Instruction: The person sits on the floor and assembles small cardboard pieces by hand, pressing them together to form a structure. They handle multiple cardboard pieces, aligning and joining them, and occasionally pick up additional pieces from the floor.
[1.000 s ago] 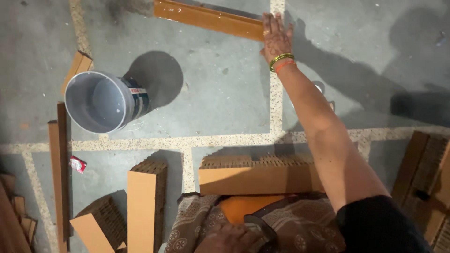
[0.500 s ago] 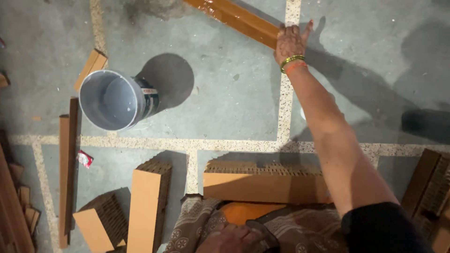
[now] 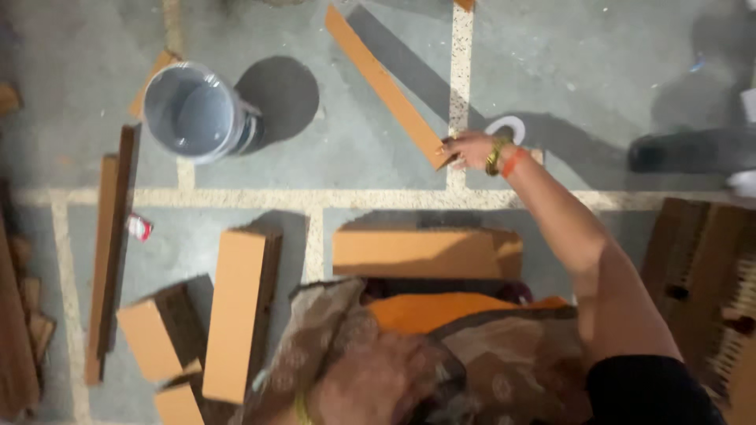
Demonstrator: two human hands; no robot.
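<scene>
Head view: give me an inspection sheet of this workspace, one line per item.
Surface: grey concrete floor crossed by pale speckled joint lines.
Job's things: long thin orange-brown strip lying diagonally, its near end gripped by the right hand.
Clutter: grey bucket on its side, mouth towards the camera; orange-brown corrugated blocks and a wider block; dark slats at left; small red-and-white wrapper; white ring behind the wrist.
Hands: right closed on the strip, bangles on the wrist; left hand low by patterned cloth, blurred.
Cables: nothing seen.
Surroundings: stacked corrugated pieces at right; a dark shoe.
</scene>
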